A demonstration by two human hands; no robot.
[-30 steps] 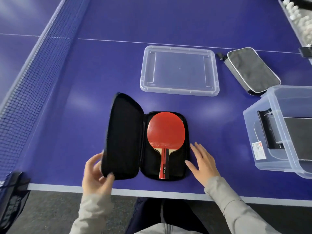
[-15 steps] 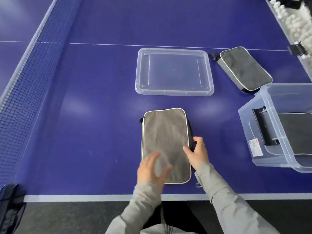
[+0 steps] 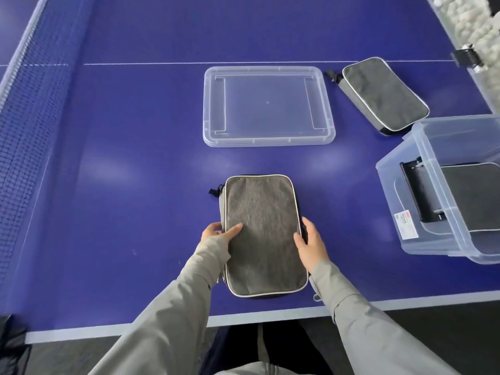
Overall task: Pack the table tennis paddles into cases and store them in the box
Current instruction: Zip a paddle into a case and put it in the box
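Squarely, left hand (image 3: 216,233) and right hand (image 3: 311,242) hold rectangular grey fabric case (image 3: 263,228).

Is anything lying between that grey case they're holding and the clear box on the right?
Nothing visible: only blue tabletop separates the grey case from the clear box, whose lid lies apart, farther back.

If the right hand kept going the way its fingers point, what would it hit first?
Beyond the grey case it grips, the right hand would cross bare table and likely meet the clear lid at its near edge.
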